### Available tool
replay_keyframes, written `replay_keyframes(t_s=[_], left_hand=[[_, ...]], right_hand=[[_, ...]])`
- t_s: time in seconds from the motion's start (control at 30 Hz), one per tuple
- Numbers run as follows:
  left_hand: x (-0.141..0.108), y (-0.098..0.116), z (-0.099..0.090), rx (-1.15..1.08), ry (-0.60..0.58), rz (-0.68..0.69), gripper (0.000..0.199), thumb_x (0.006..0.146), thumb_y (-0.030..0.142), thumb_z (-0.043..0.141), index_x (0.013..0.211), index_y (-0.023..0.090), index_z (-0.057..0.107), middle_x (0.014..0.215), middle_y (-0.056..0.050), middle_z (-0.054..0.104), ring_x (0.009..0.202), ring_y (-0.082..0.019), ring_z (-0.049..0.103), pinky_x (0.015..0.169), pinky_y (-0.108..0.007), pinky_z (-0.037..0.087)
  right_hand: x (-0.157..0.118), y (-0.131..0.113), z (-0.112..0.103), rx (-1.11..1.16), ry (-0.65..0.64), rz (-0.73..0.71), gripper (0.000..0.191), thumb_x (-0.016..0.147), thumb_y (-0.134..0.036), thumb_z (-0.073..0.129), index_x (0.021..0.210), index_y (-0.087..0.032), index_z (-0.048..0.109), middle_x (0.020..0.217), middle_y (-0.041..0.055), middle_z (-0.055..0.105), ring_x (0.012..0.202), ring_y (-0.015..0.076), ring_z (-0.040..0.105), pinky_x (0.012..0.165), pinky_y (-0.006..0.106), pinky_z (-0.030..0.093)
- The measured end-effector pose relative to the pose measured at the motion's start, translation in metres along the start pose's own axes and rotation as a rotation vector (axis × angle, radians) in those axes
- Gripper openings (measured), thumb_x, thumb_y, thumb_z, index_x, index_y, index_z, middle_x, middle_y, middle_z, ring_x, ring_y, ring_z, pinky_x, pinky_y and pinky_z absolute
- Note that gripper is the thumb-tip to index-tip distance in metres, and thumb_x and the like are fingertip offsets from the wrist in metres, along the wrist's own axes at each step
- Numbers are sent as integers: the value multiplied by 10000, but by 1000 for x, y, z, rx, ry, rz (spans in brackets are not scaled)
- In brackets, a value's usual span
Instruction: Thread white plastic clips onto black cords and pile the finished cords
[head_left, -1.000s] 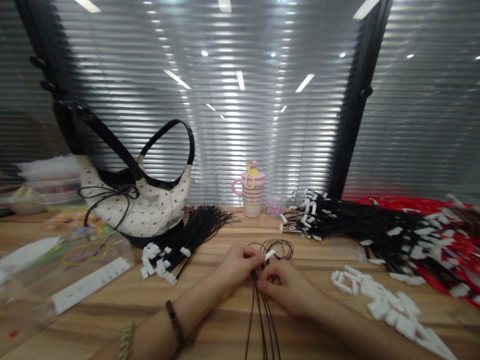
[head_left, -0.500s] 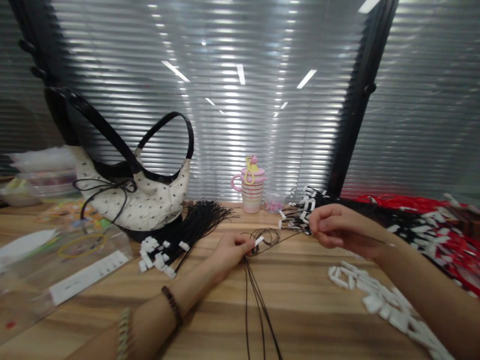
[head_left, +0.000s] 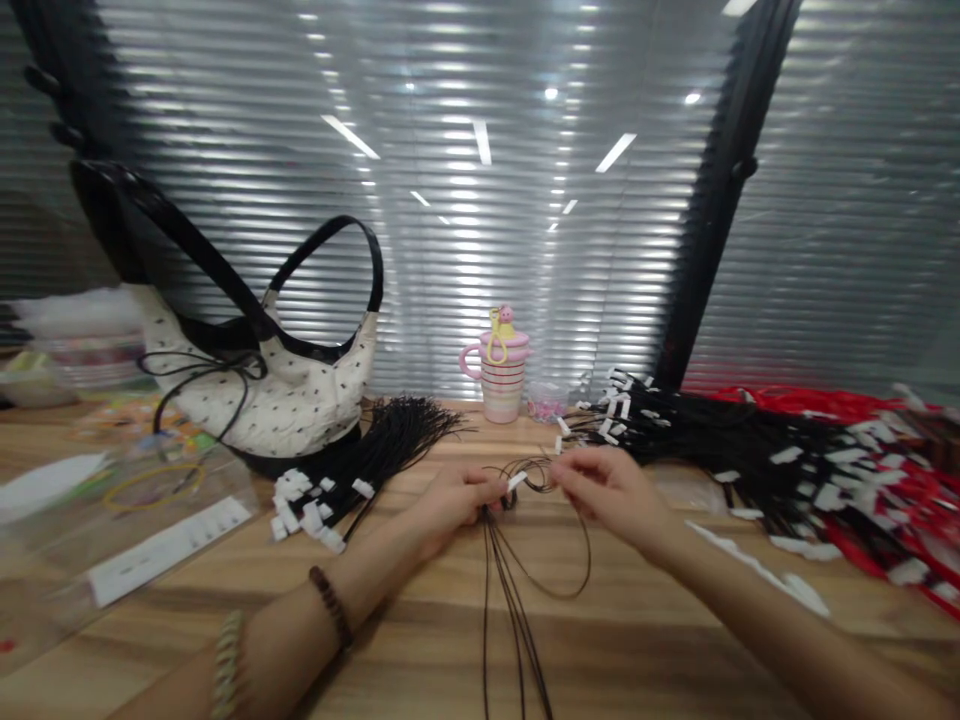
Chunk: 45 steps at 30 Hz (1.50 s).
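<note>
The left hand [head_left: 454,507] is pinching black cords [head_left: 501,590] together beside a white tag [head_left: 517,481]. The right hand [head_left: 609,492] is perhaps pinching a strand, though the view is poor. Any hard tugging is risking a tangle.

Head-worn view, forward and down, over cords [head_left: 501,600]

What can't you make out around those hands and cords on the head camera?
Head view, black cords inside the left hand: hidden by its fingers.
Head view, their lower ends: cut off by the bottom edge.
Head view, marks on the white strip: too small, blurred.
</note>
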<state>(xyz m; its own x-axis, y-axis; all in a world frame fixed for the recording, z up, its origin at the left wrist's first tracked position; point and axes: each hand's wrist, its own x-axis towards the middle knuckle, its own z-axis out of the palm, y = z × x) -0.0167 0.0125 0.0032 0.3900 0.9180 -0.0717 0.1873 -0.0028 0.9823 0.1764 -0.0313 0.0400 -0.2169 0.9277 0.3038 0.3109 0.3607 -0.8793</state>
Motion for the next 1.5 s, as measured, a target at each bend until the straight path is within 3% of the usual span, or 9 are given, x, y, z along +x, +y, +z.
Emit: replay_keyframes(t_s=[0.1,0.2,1.33,1.5], left_hand=[[-2,2,3,8,-6,-14,231,656,349,580,685,126,631,596,7,530,513,-56,341,460,-217,155],[-3,3,4,9,-4,-33,241,654,354,580,672,118,625,579,13,508,514,-54,332,464,-215,159],[-5,8,5,-11,10,-58,272,638,382,604,706,120,630,607,-1,531,525,-62,342,483,-222,159],[-7,9,7,18,9,-33,275,656,394,585,634,122,620,582,5,532,521,-62,347,494,-223,167]], right_hand=[[-9,21,35,-150,38,2,196,714,-182,441,545,-121,517,519,-10,426,518,84,389,473,189,265],[-16,33,47,-192,68,5,211,723,-186,401,542,-129,494,520,-8,427,541,95,410,497,192,276],[-16,35,46,-238,98,54,230,731,-215,393,523,-139,452,499,-20,390,518,92,388,491,194,261],[-17,34,46,-223,79,43,216,719,-201,401,538,-132,496,511,-12,425,515,91,392,493,190,281]])
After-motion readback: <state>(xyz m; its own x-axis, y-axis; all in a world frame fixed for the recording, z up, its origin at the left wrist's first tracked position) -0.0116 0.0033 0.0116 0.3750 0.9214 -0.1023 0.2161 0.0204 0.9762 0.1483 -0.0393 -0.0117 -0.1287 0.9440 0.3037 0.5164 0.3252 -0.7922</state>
